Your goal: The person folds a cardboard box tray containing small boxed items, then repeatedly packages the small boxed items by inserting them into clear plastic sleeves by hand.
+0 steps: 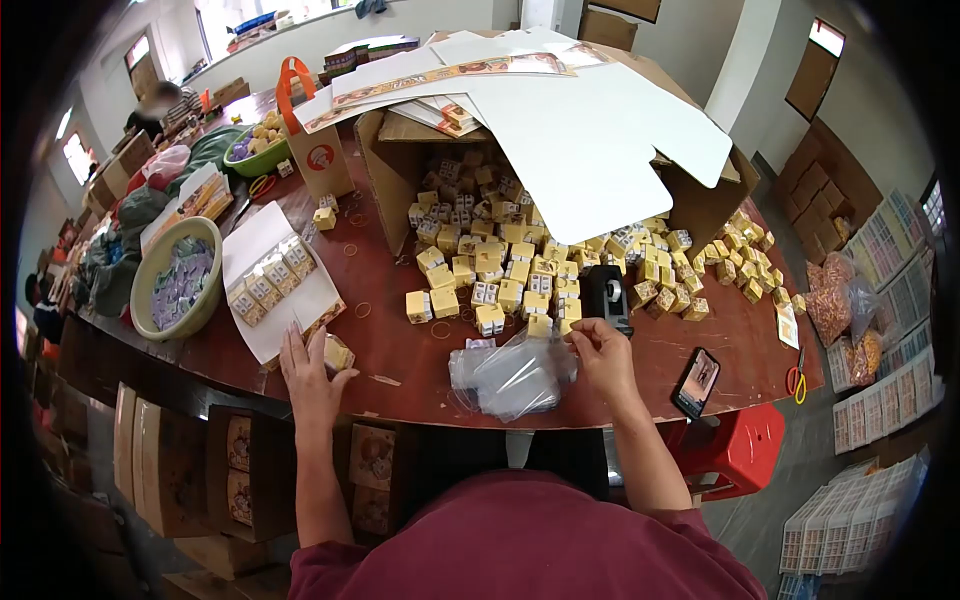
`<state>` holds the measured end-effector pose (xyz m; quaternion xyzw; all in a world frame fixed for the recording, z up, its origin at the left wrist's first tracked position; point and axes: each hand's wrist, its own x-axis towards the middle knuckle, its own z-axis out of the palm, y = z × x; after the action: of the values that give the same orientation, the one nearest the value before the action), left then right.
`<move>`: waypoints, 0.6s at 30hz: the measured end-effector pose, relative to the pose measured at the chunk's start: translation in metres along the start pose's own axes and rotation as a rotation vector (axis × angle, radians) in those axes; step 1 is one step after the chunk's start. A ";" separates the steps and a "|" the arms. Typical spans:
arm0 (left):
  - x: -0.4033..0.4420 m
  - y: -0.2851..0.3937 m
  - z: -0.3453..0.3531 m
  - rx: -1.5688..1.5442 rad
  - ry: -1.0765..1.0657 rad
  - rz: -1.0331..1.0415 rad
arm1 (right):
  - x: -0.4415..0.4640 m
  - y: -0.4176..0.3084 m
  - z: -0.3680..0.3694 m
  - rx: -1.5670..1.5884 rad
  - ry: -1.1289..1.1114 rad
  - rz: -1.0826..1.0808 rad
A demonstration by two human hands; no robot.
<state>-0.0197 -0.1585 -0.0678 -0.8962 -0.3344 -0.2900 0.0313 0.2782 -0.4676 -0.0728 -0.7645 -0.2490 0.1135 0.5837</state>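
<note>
My left hand [312, 380] has its fingers spread at the near edge of a white card sheet [262, 240]. Beside its thumb is a small yellow box [338, 353]; whether the hand grips it is not clear, but the fingers look apart. On the sheet lie rows of small printed yellow boxes [272, 280]. My right hand [605, 360] pinches thumb and fingers together at the upper right edge of clear plastic bags [515, 375], apparently holding one. Just beyond stands a black tape dispenser [606, 298], next to many loose small yellow boxes [490, 265].
A large cardboard box [385, 180], topped by white card sheets [590, 140], spills the yellow boxes. At left stands a bowl [215, 300] of purple packets. A phone [697, 383] and yellow-handled scissors [797, 382] lie right. A red stool [735, 450] is below the table.
</note>
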 end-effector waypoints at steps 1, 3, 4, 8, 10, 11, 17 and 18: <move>0.002 0.016 0.001 -0.146 0.023 0.013 | -0.002 -0.002 0.006 -0.093 -0.001 -0.051; 0.000 0.081 -0.002 -0.502 -0.063 0.013 | -0.002 -0.006 0.018 -0.284 -0.016 -0.154; -0.007 0.115 0.002 -0.548 -0.188 0.119 | -0.004 -0.020 0.027 -0.298 -0.039 -0.111; -0.026 0.215 0.027 -0.353 -0.386 0.286 | -0.006 -0.033 0.055 -0.795 -0.062 -0.140; -0.027 0.223 0.049 -0.335 -0.411 0.287 | -0.009 -0.023 0.062 -0.863 -0.029 -0.132; -0.027 0.222 0.054 -0.375 -0.405 0.285 | -0.007 -0.016 0.063 -0.897 -0.011 -0.128; -0.023 0.216 0.060 -0.482 -0.429 0.253 | 0.001 -0.006 0.059 -0.715 -0.118 -0.090; -0.022 0.217 0.064 -0.501 -0.437 0.261 | 0.001 0.001 0.059 -0.696 -0.101 -0.142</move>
<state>0.1329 -0.3232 -0.1022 -0.9520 -0.1343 -0.1579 -0.2250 0.2519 -0.4174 -0.0908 -0.8916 -0.3539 0.0190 0.2818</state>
